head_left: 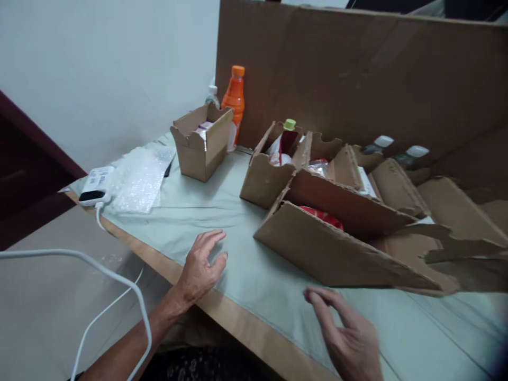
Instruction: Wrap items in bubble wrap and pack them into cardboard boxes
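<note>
My left hand rests near the table's front edge on the pale green cloth, fingers loosely spread, holding nothing. My right hand hovers lower right, fingers extended and apart, empty, just in front of a large open cardboard box with something red inside. Behind it stands another open box holding a bottle with a green cap. A small open box sits further left.
An orange bottle stands by a tall cardboard sheet at the back. A white device with a white cable and bubble wrap lie at the table's left corner. More cardboard flaps spread right.
</note>
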A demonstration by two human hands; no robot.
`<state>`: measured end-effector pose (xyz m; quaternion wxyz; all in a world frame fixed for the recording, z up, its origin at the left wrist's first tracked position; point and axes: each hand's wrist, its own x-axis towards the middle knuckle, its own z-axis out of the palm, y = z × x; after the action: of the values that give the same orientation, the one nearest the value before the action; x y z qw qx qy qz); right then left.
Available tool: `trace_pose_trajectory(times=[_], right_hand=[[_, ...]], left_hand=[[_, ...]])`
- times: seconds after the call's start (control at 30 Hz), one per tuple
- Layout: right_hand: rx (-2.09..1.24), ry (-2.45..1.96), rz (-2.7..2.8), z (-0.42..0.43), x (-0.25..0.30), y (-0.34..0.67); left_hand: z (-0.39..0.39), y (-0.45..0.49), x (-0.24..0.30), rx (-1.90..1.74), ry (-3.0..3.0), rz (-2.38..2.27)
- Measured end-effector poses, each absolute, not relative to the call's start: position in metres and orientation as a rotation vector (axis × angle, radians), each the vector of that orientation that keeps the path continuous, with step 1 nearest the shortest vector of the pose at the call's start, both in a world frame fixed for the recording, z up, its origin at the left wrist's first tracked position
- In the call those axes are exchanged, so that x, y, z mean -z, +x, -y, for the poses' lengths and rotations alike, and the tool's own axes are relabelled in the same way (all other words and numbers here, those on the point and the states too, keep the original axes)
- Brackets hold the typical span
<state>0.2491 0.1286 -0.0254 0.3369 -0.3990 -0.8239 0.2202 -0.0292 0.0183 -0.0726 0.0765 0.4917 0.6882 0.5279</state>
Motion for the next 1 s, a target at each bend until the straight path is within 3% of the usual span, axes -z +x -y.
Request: trace_pose_trajectory(times=[0.23, 0.5, 0.63, 0.83, 1.0], right_hand=[[-0.719, -0.056, 2.612, -0.135, -0.006, 0.012], [-0.164, 0.413, 3.054, -0.121, 0.033, -0.165], [-0.278, 0.352, 3.043, -0.115, 0.048, -0.185], [-1.018, -0.031, 2.516, -0.129, 0.024, -0.163], [-1.302, -0.042, 2.283, -0.138, -0.021, -0.068]], left_hand=[[-0.009, -0.037, 0.085, -1.624, 1.505, -2.033], [-0.012, -0.037, 0.095, -1.613, 1.418, -1.939], [-0.012, -0.039, 0.096, -1.603, 1.340, -1.893], [-0.008, -0.040, 0.092, -1.736, 1.139, -1.788], [-0.007, -0.055, 0.089, -2.152, 0.378, -1.189]])
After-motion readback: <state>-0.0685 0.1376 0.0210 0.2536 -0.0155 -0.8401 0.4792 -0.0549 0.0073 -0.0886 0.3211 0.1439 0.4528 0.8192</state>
